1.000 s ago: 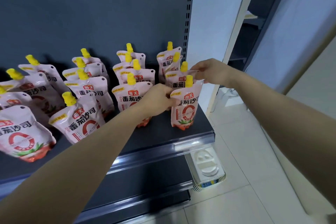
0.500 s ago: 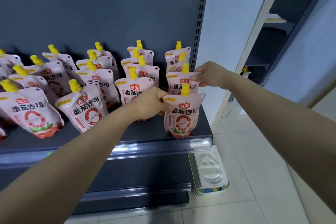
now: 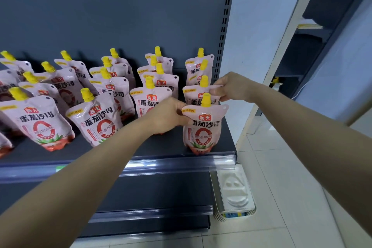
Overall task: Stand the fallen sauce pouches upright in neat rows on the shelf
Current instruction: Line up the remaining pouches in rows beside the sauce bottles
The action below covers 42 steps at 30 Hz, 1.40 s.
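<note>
Several pink sauce pouches with yellow caps stand in rows on the dark shelf (image 3: 161, 148). At the right end, the front pouch (image 3: 203, 129) stands upright at the shelf's edge. My left hand (image 3: 167, 116) pinches its top left corner. Directly behind it stands a second pouch (image 3: 194, 96), and my right hand (image 3: 229, 87) pinches that one's top right corner. Two further pouches (image 3: 196, 67) stand behind these in the same column. The pouches further left lean slightly.
The shelf's grey back panel (image 3: 120, 6) rises behind the rows, with a slotted upright (image 3: 226, 18) at the right end. A white moulded tray (image 3: 234, 191) sits on the tiled floor beside the shelf's base. A second shelving unit (image 3: 302, 50) stands to the right.
The front right pouch has shifted forward to the shelf's edge under my left hand. My right hand has kept its hold on the pouch behind. The view has swung left, showing more rows.
</note>
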Each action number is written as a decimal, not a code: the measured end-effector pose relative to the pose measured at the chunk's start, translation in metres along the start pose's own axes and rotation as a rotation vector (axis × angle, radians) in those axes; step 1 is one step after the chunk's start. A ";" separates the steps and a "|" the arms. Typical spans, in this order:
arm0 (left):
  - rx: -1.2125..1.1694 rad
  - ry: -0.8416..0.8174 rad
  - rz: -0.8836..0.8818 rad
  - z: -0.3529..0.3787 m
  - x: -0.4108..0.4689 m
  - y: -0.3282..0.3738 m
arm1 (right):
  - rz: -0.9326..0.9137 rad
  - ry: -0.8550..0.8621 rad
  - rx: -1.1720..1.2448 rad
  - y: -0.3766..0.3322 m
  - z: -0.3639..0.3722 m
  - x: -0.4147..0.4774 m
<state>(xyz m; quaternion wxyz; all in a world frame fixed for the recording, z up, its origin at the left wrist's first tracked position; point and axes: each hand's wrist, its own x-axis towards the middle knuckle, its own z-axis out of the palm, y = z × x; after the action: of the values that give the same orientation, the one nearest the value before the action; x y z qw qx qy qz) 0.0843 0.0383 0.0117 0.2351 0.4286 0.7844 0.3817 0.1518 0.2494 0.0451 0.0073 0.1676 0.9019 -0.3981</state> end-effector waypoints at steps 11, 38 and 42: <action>0.081 -0.008 0.037 -0.004 0.003 -0.002 | 0.051 -0.054 -0.032 -0.003 -0.002 0.001; 0.499 0.084 0.200 -0.048 0.049 0.033 | 0.021 0.243 -0.266 -0.025 -0.019 0.029; 0.645 0.050 0.182 -0.046 0.062 0.036 | -0.063 0.126 -0.313 -0.022 -0.022 0.050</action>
<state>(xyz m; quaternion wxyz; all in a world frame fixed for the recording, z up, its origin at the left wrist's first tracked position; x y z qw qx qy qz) 0.0377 0.0848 0.0653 0.0331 0.5396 0.8290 0.1433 0.1003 0.2663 0.0685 -0.0355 0.1604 0.9564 -0.2415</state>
